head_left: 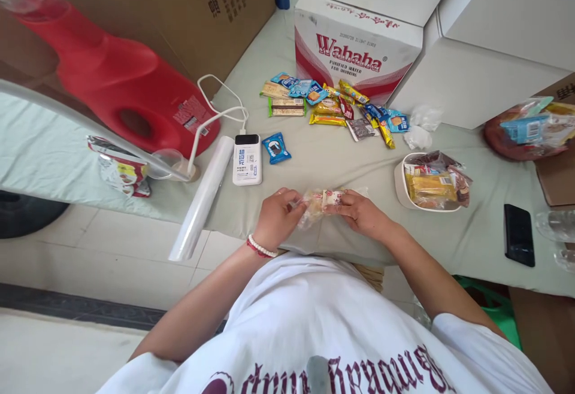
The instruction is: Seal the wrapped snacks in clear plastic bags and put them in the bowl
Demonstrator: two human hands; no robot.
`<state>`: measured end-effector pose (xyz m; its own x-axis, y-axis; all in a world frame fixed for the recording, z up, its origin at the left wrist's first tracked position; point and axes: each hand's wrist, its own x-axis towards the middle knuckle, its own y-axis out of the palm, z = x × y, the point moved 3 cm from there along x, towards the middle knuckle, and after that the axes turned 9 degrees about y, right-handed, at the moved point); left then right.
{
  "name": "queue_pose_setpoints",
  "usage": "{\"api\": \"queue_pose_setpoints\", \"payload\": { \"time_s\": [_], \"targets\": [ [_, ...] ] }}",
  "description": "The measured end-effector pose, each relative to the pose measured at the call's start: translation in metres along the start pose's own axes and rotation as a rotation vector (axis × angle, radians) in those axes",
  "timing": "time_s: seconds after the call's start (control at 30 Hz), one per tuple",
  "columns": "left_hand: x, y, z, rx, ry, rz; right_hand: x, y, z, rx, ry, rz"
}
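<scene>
The white bowl [401, 190] on the bench [323, 160] is full of wrapped snacks [432, 185]. The left hand [276, 217] and the right hand [362, 213] both pinch a clear snack bag [320, 202] at the near edge of the bench, fingers closed on its ends. What is inside the bag is hard to make out.

Both hands, the left hand [276, 217] and the right hand [362, 213], meet on a snack bag [320, 202] at the near edge of the table [323, 160]. Left of the left hand lie a power bank [247, 159] and a plastic roll [202, 199]. Right of the right hand sits a bowl [399, 187] with packets in it, and farther right a phone [518, 234]. Beyond the hands a heap of snack packets [330, 106] lies before a carton [357, 49].
</scene>
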<state>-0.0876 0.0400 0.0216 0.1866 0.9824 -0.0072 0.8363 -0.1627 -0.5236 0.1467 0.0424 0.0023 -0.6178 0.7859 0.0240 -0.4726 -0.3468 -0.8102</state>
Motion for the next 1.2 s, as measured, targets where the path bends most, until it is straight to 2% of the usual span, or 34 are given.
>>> {"api": "queue_pose_setpoints", "payload": {
  "time_s": [0.07, 0.13, 0.2, 0.27, 0.33, 0.4, 0.43, 0.5, 0.57, 0.63, 0.7, 0.8, 0.9, 1.0, 1.1, 1.2],
  "targets": [
    [0.006, 0.012, -0.012, -0.196, -0.098, 0.059, 0.001, 0.001, 0.003, 0.000, 0.013, -0.005],
    [0.014, 0.029, -0.022, -0.249, -0.088, 0.095, 0.001, 0.001, 0.005, -0.015, 0.034, -0.004],
    [0.021, 0.044, -0.030, -0.089, 0.032, 0.068, -0.001, -0.001, 0.007, -0.025, 0.047, -0.003],
    [0.023, 0.055, -0.032, 0.173, 0.135, 0.022, -0.004, -0.002, 0.006, -0.009, 0.033, -0.008],
    [0.023, 0.061, -0.030, 0.378, 0.149, 0.009, -0.010, -0.001, 0.004, 0.058, -0.002, -0.004],
    [0.023, 0.064, -0.027, 0.484, 0.128, -0.003, -0.017, 0.002, -0.001, 0.177, 0.034, -0.026],
    [0.023, 0.064, -0.026, 0.508, 0.126, -0.023, -0.020, 0.004, -0.006, 0.243, 0.114, -0.061],
    [0.025, 0.065, -0.023, 0.524, 0.121, -0.094, -0.027, 0.009, -0.016, 0.312, 0.379, -0.200],
    [0.027, 0.066, -0.019, 0.517, 0.101, -0.166, -0.035, 0.012, -0.024, 0.225, 0.625, -0.401],
    [0.028, 0.071, -0.015, 0.498, 0.088, -0.197, -0.040, 0.012, -0.025, 0.020, 0.718, -0.560],
    [0.028, 0.075, -0.011, 0.479, 0.100, -0.187, -0.042, 0.010, -0.024, -0.167, 0.717, -0.633],
    [0.029, 0.079, -0.008, 0.460, 0.109, -0.138, -0.046, 0.003, -0.026, -0.266, 0.708, -0.616],
    [0.031, 0.079, -0.008, 0.444, 0.102, -0.105, -0.047, -0.006, -0.023, -0.150, 0.687, -0.545],
    [0.029, 0.079, -0.013, 0.433, 0.100, -0.103, -0.038, -0.010, -0.006, 0.022, 0.684, -0.492],
    [0.022, 0.079, -0.017, 0.362, 0.127, -0.146, -0.017, -0.004, 0.017, 0.099, 0.622, -0.453],
    [0.016, 0.075, -0.016, 0.195, 0.235, -0.152, 0.002, 0.007, 0.027, 0.111, 0.552, -0.453]
  ]
}}
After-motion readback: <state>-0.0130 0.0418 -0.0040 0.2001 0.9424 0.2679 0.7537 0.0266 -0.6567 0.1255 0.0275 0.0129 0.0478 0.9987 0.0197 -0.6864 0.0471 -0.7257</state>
